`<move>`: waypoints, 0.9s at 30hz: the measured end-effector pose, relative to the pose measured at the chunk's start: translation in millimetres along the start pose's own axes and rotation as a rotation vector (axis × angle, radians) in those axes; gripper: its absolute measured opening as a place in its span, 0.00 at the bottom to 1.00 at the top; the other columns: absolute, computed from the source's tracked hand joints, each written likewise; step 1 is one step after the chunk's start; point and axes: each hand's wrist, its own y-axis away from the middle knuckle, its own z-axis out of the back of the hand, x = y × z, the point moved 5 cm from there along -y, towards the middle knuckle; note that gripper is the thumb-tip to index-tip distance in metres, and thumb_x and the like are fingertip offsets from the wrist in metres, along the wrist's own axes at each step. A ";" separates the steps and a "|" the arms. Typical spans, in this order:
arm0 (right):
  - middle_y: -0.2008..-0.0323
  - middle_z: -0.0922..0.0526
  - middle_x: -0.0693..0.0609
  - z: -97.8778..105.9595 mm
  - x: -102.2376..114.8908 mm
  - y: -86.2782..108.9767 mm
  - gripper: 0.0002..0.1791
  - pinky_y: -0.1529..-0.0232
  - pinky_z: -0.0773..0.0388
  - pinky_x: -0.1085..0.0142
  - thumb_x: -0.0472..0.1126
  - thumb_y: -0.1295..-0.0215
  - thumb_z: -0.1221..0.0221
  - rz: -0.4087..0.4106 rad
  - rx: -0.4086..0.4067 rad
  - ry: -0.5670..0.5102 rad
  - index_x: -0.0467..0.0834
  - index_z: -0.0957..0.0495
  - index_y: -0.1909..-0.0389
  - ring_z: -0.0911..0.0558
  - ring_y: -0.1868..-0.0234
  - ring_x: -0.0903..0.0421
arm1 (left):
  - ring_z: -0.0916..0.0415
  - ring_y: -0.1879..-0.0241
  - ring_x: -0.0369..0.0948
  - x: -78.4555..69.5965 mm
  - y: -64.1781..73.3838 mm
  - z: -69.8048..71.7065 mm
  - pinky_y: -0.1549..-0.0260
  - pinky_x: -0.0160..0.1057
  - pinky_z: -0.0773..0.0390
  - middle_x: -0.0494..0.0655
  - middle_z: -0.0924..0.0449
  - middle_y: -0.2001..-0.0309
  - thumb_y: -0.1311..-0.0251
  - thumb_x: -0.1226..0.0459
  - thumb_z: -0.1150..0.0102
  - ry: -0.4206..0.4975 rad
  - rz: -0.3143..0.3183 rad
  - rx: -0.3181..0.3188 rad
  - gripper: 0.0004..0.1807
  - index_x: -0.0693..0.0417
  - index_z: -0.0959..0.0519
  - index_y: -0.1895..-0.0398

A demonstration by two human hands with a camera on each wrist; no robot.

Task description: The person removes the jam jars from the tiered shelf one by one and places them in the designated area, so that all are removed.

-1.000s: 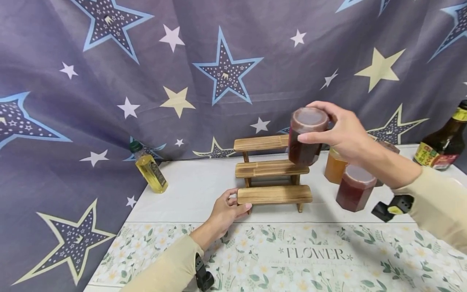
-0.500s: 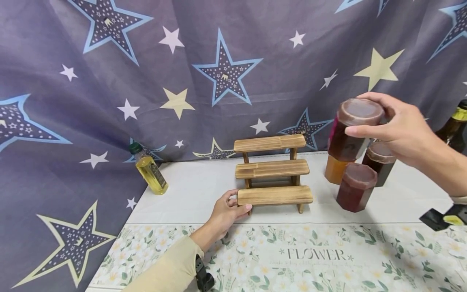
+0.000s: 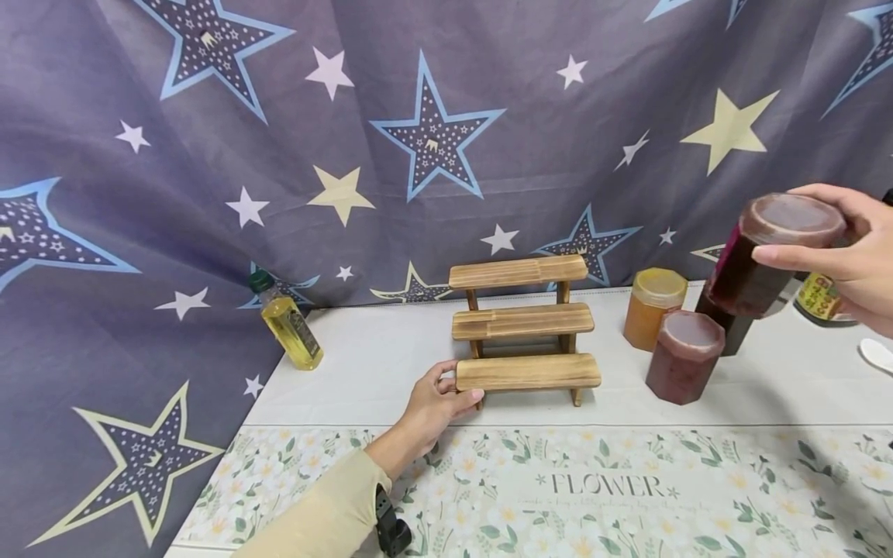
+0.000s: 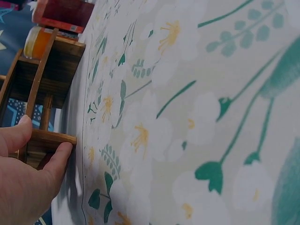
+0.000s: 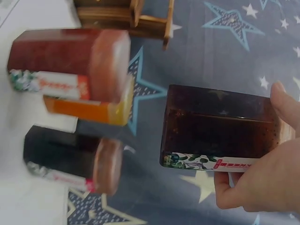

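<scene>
A three-step wooden shelf (image 3: pixel 523 319) stands mid-table with bare steps. My left hand (image 3: pixel 434 395) grips the left end of its lowest step; the left wrist view shows thumb and fingers around that board's end (image 4: pixel 52 137). On the right, my right hand (image 3: pixel 854 260) holds a dark jar (image 3: pixel 756 263) by its lid, raised above the table and slightly tilted. In the right wrist view this jar (image 5: pixel 215 126) has a floral label. Below and left of it stand a red jar (image 3: pixel 684 358) and an orange jar (image 3: pixel 653 310). Another dark jar (image 3: pixel 732 325) is partly hidden behind the held one.
An oil bottle (image 3: pixel 291 329) with a green cap stands at the back left. At far right are a yellow-labelled bottle (image 3: pixel 822 298), mostly covered by the right hand, and a white spoon-like piece (image 3: pixel 876 355). A starry curtain (image 3: pixel 446 225) closes off the back.
My right hand has carried the dark jar rightward, from over the wooden shelf, past the orange jar, to above the other dark jar. My left hand has stayed on the lowest step.
</scene>
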 end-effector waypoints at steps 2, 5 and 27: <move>0.56 0.23 0.57 6.8 -6.5 1.8 0.32 0.66 0.23 0.84 0.16 0.50 0.38 0.038 -0.026 -0.077 0.45 0.27 0.46 0.22 0.61 0.67 | 0.19 0.57 0.43 1.1 -0.3 -0.1 0.51 0.43 0.18 0.59 0.23 0.49 0.43 0.69 0.33 0.002 0.002 0.000 0.37 0.59 0.40 0.31; 0.58 0.21 0.56 15.3 -17.7 6.4 0.32 0.69 0.22 0.84 0.13 0.53 0.40 0.079 -0.064 -0.172 0.44 0.25 0.50 0.20 0.63 0.67 | 0.19 0.57 0.43 1.5 -0.5 0.1 0.51 0.44 0.18 0.59 0.23 0.49 0.43 0.69 0.33 0.005 0.004 0.001 0.37 0.59 0.40 0.31; 0.54 0.41 0.73 17.2 -109.2 68.1 0.39 0.60 0.36 0.87 0.38 0.41 0.32 -0.226 -0.066 0.329 0.64 0.42 0.36 0.37 0.53 0.74 | 0.19 0.55 0.46 -0.3 -0.9 0.0 0.50 0.44 0.18 0.59 0.23 0.48 0.43 0.69 0.34 -0.003 0.017 -0.007 0.37 0.58 0.39 0.31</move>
